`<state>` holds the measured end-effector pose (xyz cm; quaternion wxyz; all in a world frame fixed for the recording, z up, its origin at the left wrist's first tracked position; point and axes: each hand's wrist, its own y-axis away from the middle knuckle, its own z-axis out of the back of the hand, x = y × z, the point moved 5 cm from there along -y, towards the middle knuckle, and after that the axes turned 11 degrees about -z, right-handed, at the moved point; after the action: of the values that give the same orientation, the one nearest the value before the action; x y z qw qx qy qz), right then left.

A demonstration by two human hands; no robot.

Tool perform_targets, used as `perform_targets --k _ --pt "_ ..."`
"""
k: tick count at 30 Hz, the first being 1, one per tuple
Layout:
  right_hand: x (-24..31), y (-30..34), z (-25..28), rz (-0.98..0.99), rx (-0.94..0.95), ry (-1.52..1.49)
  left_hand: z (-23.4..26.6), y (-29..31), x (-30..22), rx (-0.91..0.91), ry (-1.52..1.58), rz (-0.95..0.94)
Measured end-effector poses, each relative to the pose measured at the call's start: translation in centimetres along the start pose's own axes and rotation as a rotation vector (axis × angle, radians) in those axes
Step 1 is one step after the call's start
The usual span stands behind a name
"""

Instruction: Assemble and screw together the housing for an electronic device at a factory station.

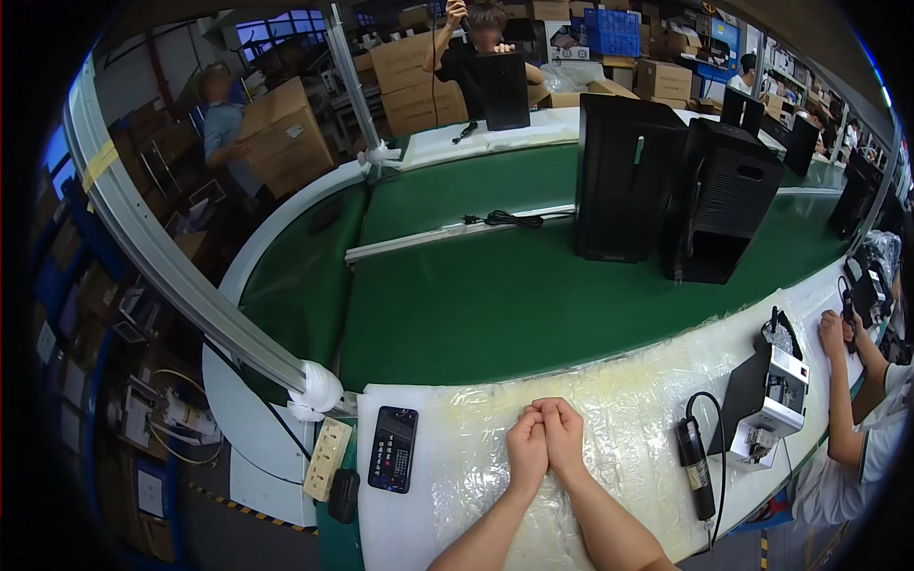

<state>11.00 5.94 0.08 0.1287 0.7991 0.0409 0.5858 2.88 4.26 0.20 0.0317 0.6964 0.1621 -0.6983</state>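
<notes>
My left hand [526, 449] and my right hand [562, 436] rest together on the plastic-covered worktop [466, 533], fingers curled in and pressed against each other. Nothing shows between them, though their inner sides are hidden. To the left of my hands lies a phone [392, 449] with its screen lit. On the right, a black cylindrical electric screwdriver [696, 466] with a looped cord lies on the film. Beyond it stands a small white and black machine [762, 409].
Two tall black cases [628, 181] stand on the green conveyor belt [457, 314], near a coiled black power cord [514, 220]. A power strip [327, 459] and small black case [344, 496] sit left. A co-worker's hand [836, 333] holds a tool at right; another person carries a carton [286, 138].
</notes>
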Motion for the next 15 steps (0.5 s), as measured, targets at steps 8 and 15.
perform_targets --k 8,15 --pt "-0.15 -0.12 0.02 -0.003 0.014 -0.029 0.06 0.00 0.49 0.003 0.000 0.026" --pt "0.15 0.03 -0.08 0.000 0.006 -0.010 0.10 -0.03 0.35 0.005 -0.019 0.034"
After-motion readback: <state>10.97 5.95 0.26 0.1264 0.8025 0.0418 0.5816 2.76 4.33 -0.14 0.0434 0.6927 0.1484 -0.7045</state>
